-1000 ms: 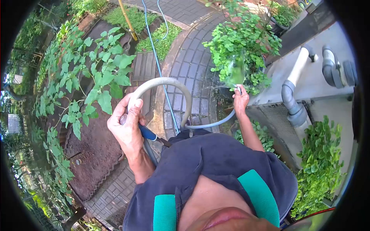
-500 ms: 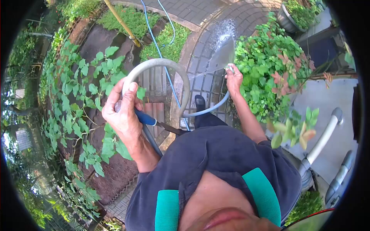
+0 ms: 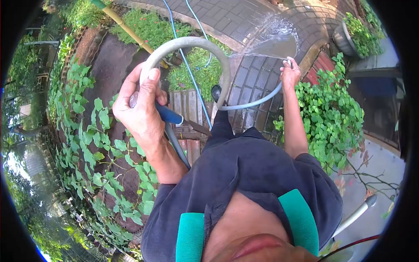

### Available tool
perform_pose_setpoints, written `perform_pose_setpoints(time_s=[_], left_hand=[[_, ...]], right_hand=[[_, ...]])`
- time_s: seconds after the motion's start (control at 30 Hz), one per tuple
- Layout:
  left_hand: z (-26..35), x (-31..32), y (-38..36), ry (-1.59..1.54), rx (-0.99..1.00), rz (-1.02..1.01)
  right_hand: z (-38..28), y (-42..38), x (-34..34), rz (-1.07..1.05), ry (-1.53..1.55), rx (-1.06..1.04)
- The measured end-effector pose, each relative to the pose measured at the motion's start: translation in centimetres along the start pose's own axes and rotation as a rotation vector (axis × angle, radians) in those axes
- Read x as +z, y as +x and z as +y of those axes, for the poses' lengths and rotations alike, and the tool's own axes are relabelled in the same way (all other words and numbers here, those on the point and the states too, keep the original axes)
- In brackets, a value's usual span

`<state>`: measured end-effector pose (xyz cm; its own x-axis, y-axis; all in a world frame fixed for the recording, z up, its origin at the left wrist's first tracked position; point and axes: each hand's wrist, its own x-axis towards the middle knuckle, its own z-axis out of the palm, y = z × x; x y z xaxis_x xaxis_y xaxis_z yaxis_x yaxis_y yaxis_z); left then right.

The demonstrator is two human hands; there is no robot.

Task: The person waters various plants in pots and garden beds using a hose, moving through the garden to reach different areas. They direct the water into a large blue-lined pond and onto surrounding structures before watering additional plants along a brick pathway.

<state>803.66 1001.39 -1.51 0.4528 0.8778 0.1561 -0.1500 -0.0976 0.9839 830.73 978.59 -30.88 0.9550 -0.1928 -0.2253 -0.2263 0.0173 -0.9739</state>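
Note:
My left hand (image 3: 142, 102) is closed around the grey hose (image 3: 192, 42) and also around a tool with a blue handle (image 3: 169, 115), whose dark blade points down toward my body. From that hand the hose arcs up and over, then runs across to the right. My right hand (image 3: 290, 75) is closed on the hose's far end with the arm stretched out. Water (image 3: 276, 46) fans out from there and splashes on the grey paving (image 3: 257, 70).
Leafy plants grow in dark soil (image 3: 109, 56) at left. A bush (image 3: 327, 118) and a potted plant (image 3: 349, 39) stand at right. A bamboo pole (image 3: 126, 28) leans at top left. A thin blue hose (image 3: 185, 61) crosses the grass (image 3: 187, 74). One shoe (image 3: 216, 92) shows.
My right hand and the water spray have moved right and slightly up in the view. The bush, potted plant and paving have shifted in the view, and a foot has stepped forward. Both hands keep their hold.

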Motion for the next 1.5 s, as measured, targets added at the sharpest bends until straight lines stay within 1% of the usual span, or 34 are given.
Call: perform_pose_setpoints(time_s=[0.07,0.13,0.17,0.23,0.27,0.33,0.37,0.4,0.47,0.57,0.63,0.67,0.7,0.73,0.77,0.83,0.93,0.97,1.03,1.07,1.1,1.17,1.2,1.27,1.3,1.37,1.4,1.43,1.47,1.5], left_hand=[[-2.0,1.4,4.9,-0.007,-0.021,-0.025],[-3.7,2.7,9.8,0.002,-0.039,-0.015],[-4.4,3.1,12.0,0.044,-0.057,-0.044],[-6.1,3.7,16.0,0.11,-0.078,-0.036],[-7.1,3.9,17.6,0.135,-0.097,-0.032],[-9.3,3.7,20.1,0.131,-0.204,-0.006],[-10.3,3.4,20.8,0.176,-0.242,-0.004],[-11.8,2.7,21.2,0.24,-0.238,-0.025],[-13.6,1.4,21.7,0.247,-0.355,-0.015],[-16.5,-1.2,21.9,0.339,-0.473,0.085],[-19.3,-3.2,20.6,0.398,-0.551,0.181],[-19.2,-2.9,20.3,0.333,-0.703,0.264],[-20.9,-3.6,19.0,0.33,-0.714,0.302],[-22.5,-4.3,17.4,0.394,-0.778,0.318],[-24.0,-4.8,16.0,0.426,-0.852,0.34],[-26.6,-4.6,15.0,0.396,-0.936,0.495],[-31.4,-4.6,14.6,0.406,-1.046,0.542],[-33.4,-4.8,13.6,0.526,-1.0,0.494],[-35.1,-3.4,15.6,0.466,-1.09,0.556],[-36.1,-3.2,15.9,0.43,-1.138,0.589],[-37.2,-3.4,15.4,0.425,-1.127,0.594],[-39.1,-4.3,14.7,0.382,-1.116,0.624],[-39.8,-4.6,14.7,0.356,-1.137,0.682],[-41.1,-5.7,14.5,0.412,-1.144,0.662],[-41.8,-6.0,14.4,0.434,-1.141,0.659],[-43.4,-6.9,13.9,0.418,-1.12,0.629],[-44.1,-7.1,13.9,0.41,-1.15,0.662],[-44.9,-7.2,13.8,0.391,-1.133,0.67],[-45.6,-7.3,13.7,0.378,-1.122,0.677],[-46.1,-7.3,13.9,0.38,-1.135,0.668]], right_hand=[[-0.2,2.1,3.9,-0.009,-0.041,0.038],[0.9,5.0,8.3,-0.03,-0.165,0.054],[0.7,5.6,10.5,-0.063,-0.23,0.049],[0.7,7.2,15.6,-0.131,-0.357,0.036],[1.4,8.4,17.8,-0.179,-0.384,-0.045],[4.3,10.7,22.4,-0.285,-0.435,-0.199],[5.2,11.7,24.4,-0.311,-0.539,-0.238],[6.0,12.5,26.2,-0.34,-0.637,-0.283],[7.8,13.9,30.1,-0.397,-0.832,-0.374],[10.0,15.3,36.0,-0.53,-0.996,-0.324],[10.6,14.9,39.6,-0.567,-1.116,-0.244],[10.9,14.8,41.8,-0.579,-1.17,-0.211],[11.3,14.6,43.6,-0.584,-1.145,-0.17],[13.3,15.3,45.4,-0.588,-1.121,-0.171],[17.1,16.1,46.7,-0.594,-1.104,-0.166],[22.5,16.7,50.0,-0.613,-1.091,-0.171],[30.5,16.0,54.6,-0.739,-1.086,-0.071],[32.8,15.7,56.5,-0.791,-1.177,0.059],[39.0,15.6,59.7,-1.008,-1.348,-0.2],[40.6,14.9,61.1,-1.03,-1.331,-0.162],[41.9,13.7,62.4,-1.047,-1.315,-0.123],[46.8,12.2,64.4,-0.985,-1.183,-0.332],[49.2,11.7,66.0,-1.023,-1.148,-0.18],[52.7,10.4,68.0,-1.066,-1.076,0.107],[51.3,9.1,69.2,-1.073,-1.041,0.237],[53.3,7.6,71.0,-1.019,-0.914,0.349],[54.2,7.3,71.8,-0.994,-0.892,0.444],[55.1,6.7,72.4,-0.926,-0.873,0.445],[56.9,6.8,72.8,-0.975,-0.82,0.484],[57.7,6.6,73.1,-0.921,-0.748,0.53]])
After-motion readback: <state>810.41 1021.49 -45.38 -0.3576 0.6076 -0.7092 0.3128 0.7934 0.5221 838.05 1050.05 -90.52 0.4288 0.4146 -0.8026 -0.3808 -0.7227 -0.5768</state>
